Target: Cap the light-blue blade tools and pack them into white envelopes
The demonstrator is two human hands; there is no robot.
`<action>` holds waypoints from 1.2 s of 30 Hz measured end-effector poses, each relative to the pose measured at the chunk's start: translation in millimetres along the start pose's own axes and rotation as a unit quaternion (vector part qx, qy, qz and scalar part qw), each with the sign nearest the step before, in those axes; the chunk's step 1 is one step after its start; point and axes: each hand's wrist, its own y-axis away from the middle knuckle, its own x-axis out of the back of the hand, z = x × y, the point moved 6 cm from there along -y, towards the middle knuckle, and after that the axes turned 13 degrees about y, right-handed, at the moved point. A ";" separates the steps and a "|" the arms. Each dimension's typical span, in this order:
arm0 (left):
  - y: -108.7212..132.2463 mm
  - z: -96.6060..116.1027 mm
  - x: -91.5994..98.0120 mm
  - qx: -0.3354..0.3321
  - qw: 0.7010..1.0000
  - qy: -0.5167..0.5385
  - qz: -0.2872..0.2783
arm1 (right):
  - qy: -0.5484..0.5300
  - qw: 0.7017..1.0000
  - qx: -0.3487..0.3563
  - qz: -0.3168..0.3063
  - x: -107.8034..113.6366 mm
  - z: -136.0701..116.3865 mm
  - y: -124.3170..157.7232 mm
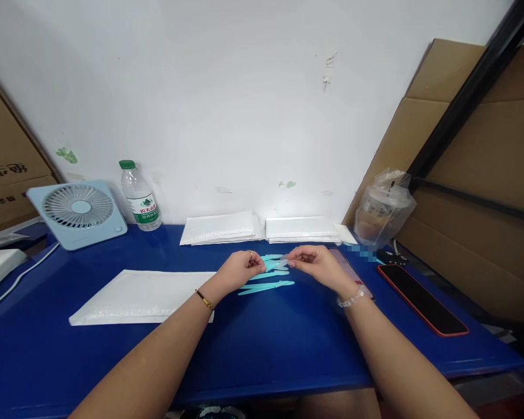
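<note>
My left hand (pixel 240 271) is closed in a pinch on a turquoise piece (pixel 271 265), which looks like an eyebrow razor. Facing it, my right hand (pixel 314 265) pinches a small translucent plastic piece (pixel 283 263) between thumb and fingertips. The two held pieces meet or overlap; whether they are joined I cannot tell. Under and around my fingers, several slim turquoise eyebrow razors (pixel 268 286) lie on the blue table (pixel 279 343). A white padded envelope (pixel 144 297) lies flat to the left, partly behind my left forearm.
Two stacks of white padded envelopes (pixel 220 227) lie against the wall. At left are a blue fan (pixel 81 209) and a water bottle (pixel 140 198). On the right are a red-edged phone (pixel 421 298), a bagged drink cup (pixel 382 209) and another phone (pixel 347 265) behind my right wrist.
</note>
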 end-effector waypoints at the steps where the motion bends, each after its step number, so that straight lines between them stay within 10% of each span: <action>1: 0.0 0.3 -1.2 0.001 1.000 0.006 -0.005 | 0.003 1.000 0.004 -0.001 -3.6 -1.3 -0.2; 12: -2.1 7.1 -1.2 -0.044 0.979 -0.192 0.051 | 0.290 0.952 0.039 0.092 8.8 29.1 -14.5; 20: 9.0 12.2 -21.1 -0.062 0.969 -0.233 -0.060 | 0.409 0.911 0.039 0.024 -11.8 32.9 -22.9; 36: 1.8 9.8 3.5 -0.044 0.989 -0.137 0.041 | 0.166 0.986 -0.012 0.015 14.7 16.0 -4.0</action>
